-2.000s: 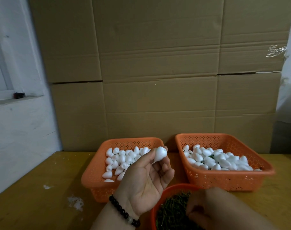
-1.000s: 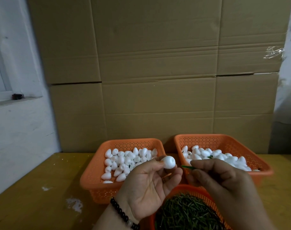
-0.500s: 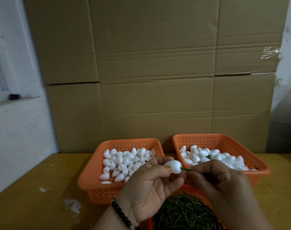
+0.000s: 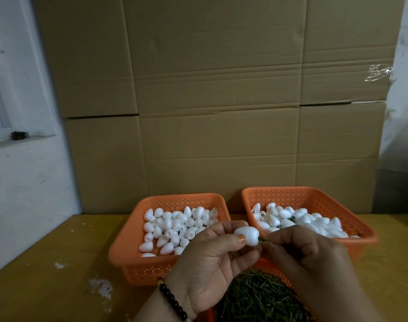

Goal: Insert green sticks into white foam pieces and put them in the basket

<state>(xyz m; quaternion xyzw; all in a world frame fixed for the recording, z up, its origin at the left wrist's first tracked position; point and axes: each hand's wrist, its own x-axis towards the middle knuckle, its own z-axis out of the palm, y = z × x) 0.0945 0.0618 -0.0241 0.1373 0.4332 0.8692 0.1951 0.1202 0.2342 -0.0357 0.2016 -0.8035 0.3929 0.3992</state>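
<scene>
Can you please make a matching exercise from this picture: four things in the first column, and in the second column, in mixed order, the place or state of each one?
Things:
1. foam piece
2. left basket
3. right basket
4. green sticks

Places or states:
A. holds white pieces with green stems among them
B. piled in the round container nearest the person
C. pinched by the left hand while the right hand pushes a stick in
D. holds plain white pieces only

Pairs: 1-C, 2-D, 3-A, 4-B
</scene>
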